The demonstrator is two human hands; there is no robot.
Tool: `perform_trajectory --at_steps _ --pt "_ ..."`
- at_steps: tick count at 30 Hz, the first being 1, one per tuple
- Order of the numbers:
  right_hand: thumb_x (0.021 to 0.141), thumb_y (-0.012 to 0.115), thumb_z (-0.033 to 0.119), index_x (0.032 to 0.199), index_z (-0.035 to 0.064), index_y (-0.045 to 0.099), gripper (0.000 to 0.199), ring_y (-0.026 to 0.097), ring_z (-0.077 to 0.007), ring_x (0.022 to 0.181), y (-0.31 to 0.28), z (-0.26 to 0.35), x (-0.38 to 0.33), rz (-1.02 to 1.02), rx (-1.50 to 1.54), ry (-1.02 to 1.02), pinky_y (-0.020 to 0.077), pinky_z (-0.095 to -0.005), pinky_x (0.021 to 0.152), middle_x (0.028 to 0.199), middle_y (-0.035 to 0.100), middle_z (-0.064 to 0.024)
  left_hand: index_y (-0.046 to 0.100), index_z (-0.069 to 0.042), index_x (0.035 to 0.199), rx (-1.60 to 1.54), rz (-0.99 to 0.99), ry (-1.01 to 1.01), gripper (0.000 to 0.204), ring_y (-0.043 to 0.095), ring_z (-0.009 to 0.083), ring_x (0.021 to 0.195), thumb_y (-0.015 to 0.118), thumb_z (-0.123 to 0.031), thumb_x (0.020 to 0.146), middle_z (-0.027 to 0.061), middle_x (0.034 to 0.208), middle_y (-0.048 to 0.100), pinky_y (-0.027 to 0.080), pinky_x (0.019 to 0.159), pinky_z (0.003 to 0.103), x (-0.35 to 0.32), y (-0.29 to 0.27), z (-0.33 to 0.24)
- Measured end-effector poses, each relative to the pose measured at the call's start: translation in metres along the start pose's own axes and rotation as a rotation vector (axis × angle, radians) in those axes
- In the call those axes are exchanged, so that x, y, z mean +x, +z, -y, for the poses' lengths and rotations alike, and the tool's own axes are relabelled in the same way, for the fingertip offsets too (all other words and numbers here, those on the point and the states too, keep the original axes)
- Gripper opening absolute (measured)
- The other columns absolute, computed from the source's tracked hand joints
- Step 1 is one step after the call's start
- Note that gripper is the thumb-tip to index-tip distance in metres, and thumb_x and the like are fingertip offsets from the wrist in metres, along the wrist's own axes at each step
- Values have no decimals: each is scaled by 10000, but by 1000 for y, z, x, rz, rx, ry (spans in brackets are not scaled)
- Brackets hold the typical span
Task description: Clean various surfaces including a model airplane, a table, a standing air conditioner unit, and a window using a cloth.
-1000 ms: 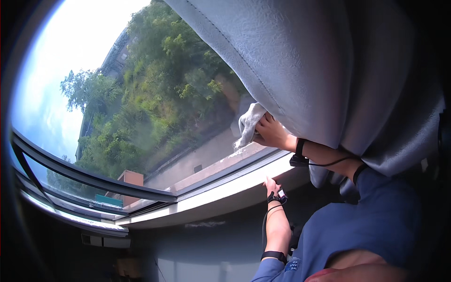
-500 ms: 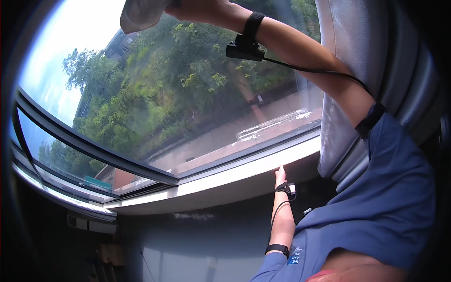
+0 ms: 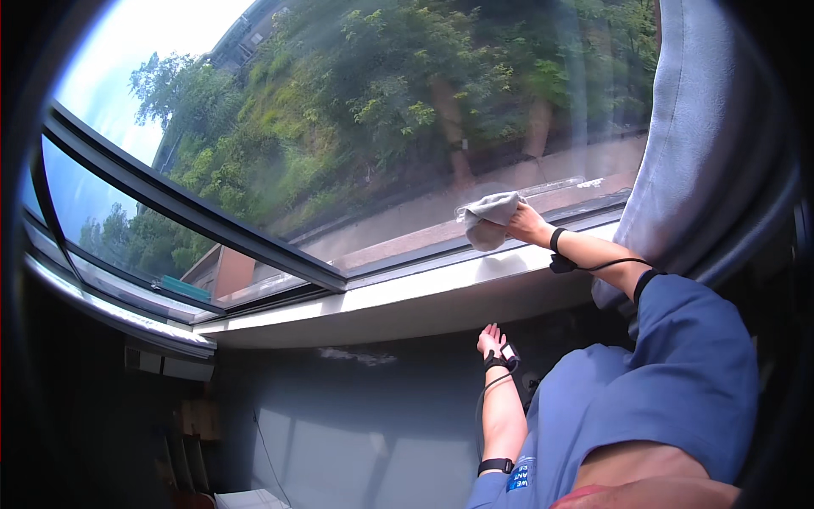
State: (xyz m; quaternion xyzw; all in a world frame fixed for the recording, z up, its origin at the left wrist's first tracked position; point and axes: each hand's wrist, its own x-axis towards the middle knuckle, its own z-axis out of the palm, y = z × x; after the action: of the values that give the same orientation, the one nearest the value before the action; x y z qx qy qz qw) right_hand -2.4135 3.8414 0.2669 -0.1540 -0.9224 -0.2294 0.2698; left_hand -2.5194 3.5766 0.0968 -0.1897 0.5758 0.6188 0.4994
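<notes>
A grey cloth (image 3: 492,219) is bunched in my right hand (image 3: 529,226), whose fingers are closed round its right end. The cloth lies against the lower part of the window pane (image 3: 356,153), just above the bottom frame, and its loose end hangs down. Lower down, beneath the white sill (image 3: 424,284), my left hand (image 3: 491,341) holds nothing; its fingers are apart and partly bent. A black strap with a small device and cable circles each wrist.
Right of the pane hangs a grey-blue curtain (image 3: 691,127), close to my right arm. A dark window frame bar (image 3: 203,216) slants across the left side. Below the sill is a grey wall (image 3: 339,424). Wooden boards (image 3: 191,433) stand in shadow at lower left.
My right hand has come down from high on the glass to its lower edge, with the cloth still in it. My left hand has dropped from the sill edge to below it.
</notes>
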Motion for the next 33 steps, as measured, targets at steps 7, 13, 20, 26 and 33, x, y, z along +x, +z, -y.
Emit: perform_trajectory --at_steps 7,13,20,26,33 --pt "696 654 176 1204 290 543 532 504 -276 1115 -26 -47 -83 94 72 358 405 -401 941 1245 509 -61 496 -93 1181 -174 -268 6 361 573 187 967 378 -240 874 38 1108 591 478 772 411 23 -159 1" --pt "697 694 227 1246 20 432 643 372 -442 1171 -114 -122 -106 -215 -311 921 329 -502 969 1310 400 -205 499 -152 1034 -264 -232 -112 234 588 183 851 384 -255 859 -3 1014 604 479 755 426 25 -206 22" --pt "886 556 388 946 -1 587 395 548 -363 848 -181 -202 -47 -605 48 1150 399 -453 791 955 602 -175 490 -138 1039 -162 -113 -281 225 594 198 926 370 -203 860 24 1063 597 488 764 462 17 -209 33" --pt "739 661 265 1159 38 535 494 234 -514 1254 -94 -34 52 -582 17 632 186 -576 1054 1306 365 -237 473 -128 1045 -289 -199 -327 233 597 214 899 375 -214 852 33 1057 595 495 751 427 28 -195 36" --pt "764 615 259 1264 355 513 519 416 -314 1231 -20 43 -3 -96 50 342 321 -481 1027 1328 437 -99 520 -96 1085 -142 305 -183 237 551 233 1067 473 -168 864 86 1150 572 460 870 429 -23 -74 -20"
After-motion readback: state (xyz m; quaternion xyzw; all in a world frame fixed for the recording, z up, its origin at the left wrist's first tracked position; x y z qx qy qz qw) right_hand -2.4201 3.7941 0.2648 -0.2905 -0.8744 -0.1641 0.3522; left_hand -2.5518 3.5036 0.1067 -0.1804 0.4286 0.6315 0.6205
